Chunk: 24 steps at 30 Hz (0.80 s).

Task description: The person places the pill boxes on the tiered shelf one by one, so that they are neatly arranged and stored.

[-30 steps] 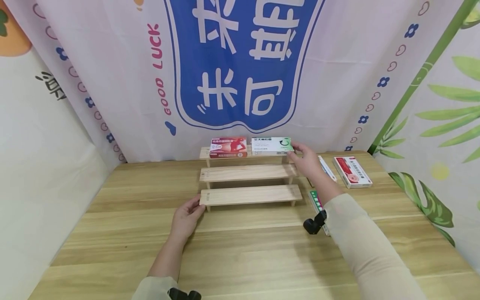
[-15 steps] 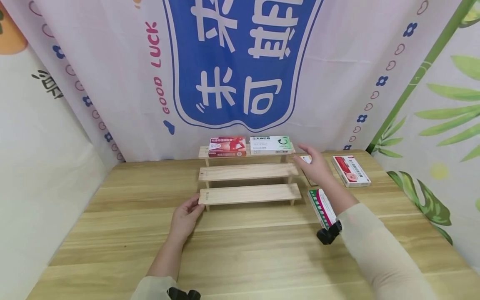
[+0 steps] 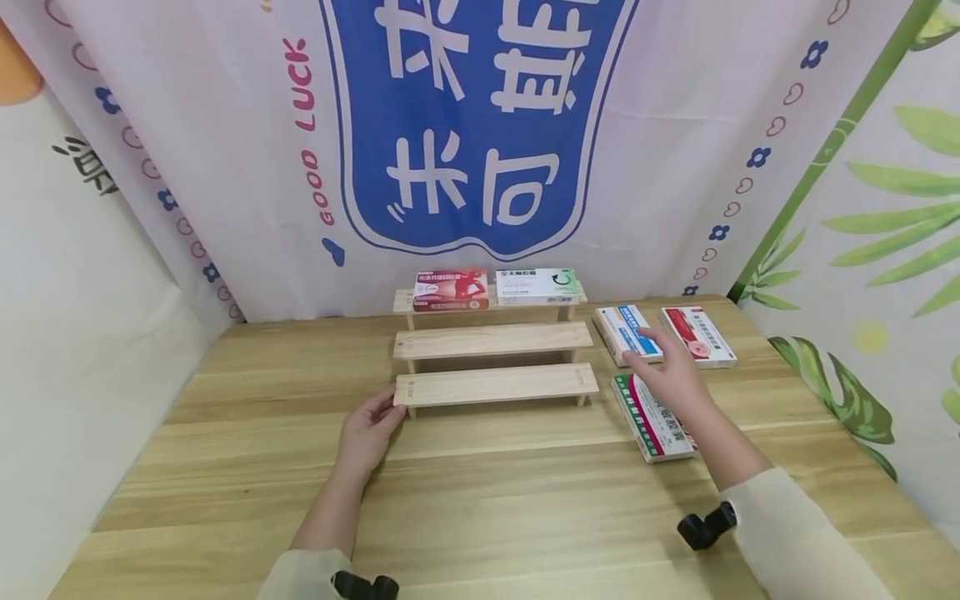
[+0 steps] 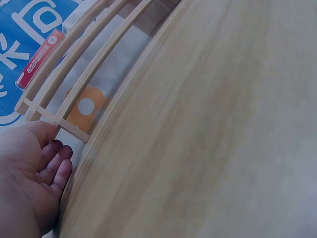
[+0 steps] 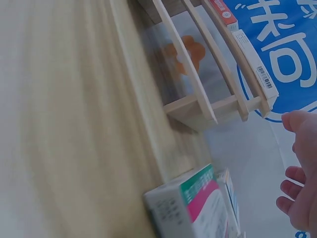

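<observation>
Wooden rack (image 3: 495,385) stands on the bench (image 3: 480,500), its near left corner gripped by the left hand (image 3: 369,435). The right hand (image 3: 672,375), thumb clear of the fingers, hovers above the blue-striped box (image 3: 621,327). Beyond both hands, a red box (image 3: 450,289) lies atop the rack.

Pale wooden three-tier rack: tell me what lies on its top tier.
On the pale wooden top tier lie a red rectangular cardboard box and, to its right, a white-and-green rectangular cardboard box. The wood beneath both boxes is covered and cannot be seen.
</observation>
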### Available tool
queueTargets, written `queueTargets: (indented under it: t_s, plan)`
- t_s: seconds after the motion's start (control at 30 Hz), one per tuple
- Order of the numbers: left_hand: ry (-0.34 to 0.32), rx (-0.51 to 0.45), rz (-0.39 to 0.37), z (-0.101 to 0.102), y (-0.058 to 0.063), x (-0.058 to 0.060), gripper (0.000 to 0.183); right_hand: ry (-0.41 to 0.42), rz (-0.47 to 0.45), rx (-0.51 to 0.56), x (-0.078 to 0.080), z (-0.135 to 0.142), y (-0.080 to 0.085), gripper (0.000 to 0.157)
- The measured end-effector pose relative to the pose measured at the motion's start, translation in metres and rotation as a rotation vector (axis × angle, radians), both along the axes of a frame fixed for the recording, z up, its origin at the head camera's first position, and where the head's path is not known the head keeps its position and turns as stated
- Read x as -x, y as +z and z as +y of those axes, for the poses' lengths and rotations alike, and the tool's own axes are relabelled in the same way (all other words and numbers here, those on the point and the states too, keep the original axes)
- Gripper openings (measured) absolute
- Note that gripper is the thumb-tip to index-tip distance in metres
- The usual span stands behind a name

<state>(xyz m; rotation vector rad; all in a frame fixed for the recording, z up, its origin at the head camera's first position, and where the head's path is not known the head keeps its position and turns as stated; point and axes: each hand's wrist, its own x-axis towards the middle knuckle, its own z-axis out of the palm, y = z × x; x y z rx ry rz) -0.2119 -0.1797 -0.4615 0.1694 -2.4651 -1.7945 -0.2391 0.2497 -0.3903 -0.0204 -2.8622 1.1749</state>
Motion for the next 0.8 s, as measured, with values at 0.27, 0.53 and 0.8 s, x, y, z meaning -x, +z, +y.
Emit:
queueTargets:
  t_s: [0.27, 0.53, 0.8]
  plan:
    - [-0.007, 0.001, 0.006, -0.001, 0.0, 0.0, 0.043, -0.002, 0.083, -0.07, -0.03, 0.015, -0.027, 0.063]
    - [0.002, -0.006, -0.015, -0.001, 0.0, 0.001, 0.043, -0.013, 0.146, -0.122, -0.052, 0.021, -0.047, 0.062]
    - [0.005, -0.004, -0.017, 0.0, 0.001, 0.0, 0.043, -0.036, 0.074, -0.176, -0.073, 0.019, -0.058, 0.074]
